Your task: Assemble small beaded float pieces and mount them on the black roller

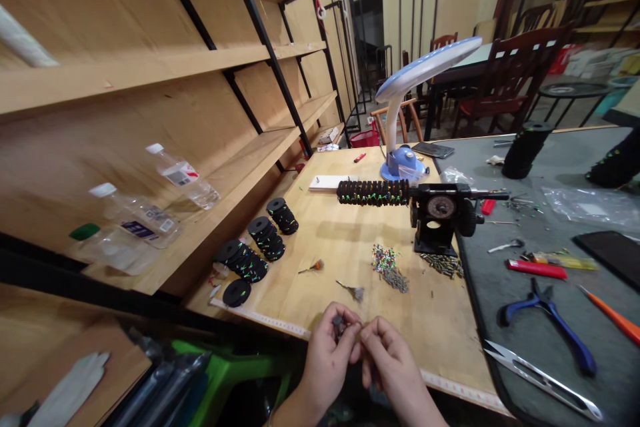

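Note:
Above the near table edge, my left hand (330,353) is closed, with a small dark grey piece (338,324) showing inside its curled fingers. Its thumb and fingertips meet those of my right hand (387,350), which is pinched closed. Whatever lies between the right fingertips is too small to make out. Just beyond the hands is a small grey-tipped bundle (356,292), with an orange-tipped bundle (316,266) farther left. Ahead lie a pile of multicoloured beads (383,257), small grey metal pieces (396,280) and brass-coloured pieces (441,265).
A black hand-cranked device (440,210) carries a row of black foam discs (373,192). Stacks of similar discs (243,260) stand left, near shelving (220,207). A blue-white lamp (400,163) stands behind. On the grey mat lie blue-handled pliers (550,320), metal tweezers (543,377) and a red lighter (536,269).

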